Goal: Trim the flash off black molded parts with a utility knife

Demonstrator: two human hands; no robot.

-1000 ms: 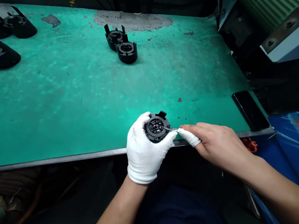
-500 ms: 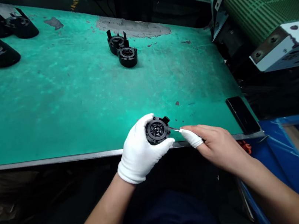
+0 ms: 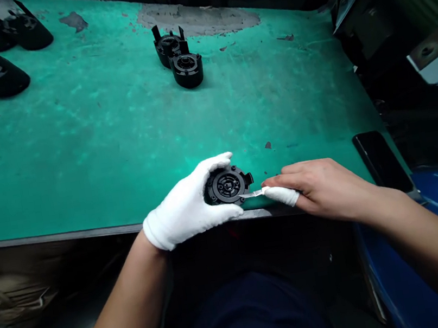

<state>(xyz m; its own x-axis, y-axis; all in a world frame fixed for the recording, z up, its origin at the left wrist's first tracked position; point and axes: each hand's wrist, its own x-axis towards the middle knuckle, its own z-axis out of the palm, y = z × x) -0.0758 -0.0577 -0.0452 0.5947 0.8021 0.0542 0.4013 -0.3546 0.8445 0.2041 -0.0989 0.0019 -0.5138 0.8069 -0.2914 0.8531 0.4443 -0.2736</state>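
My left hand (image 3: 192, 205) wears white, my blade (image 3: 251, 194) gleams silver, and the black part (image 3: 226, 186) contrasts with a green, grey-patched tabletop (image 3: 117, 141).

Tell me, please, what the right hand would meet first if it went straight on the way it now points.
The right hand would probably meet the round black part in the gloved left hand; its thin metal tool overlaps that part in view, though contact is unclear.
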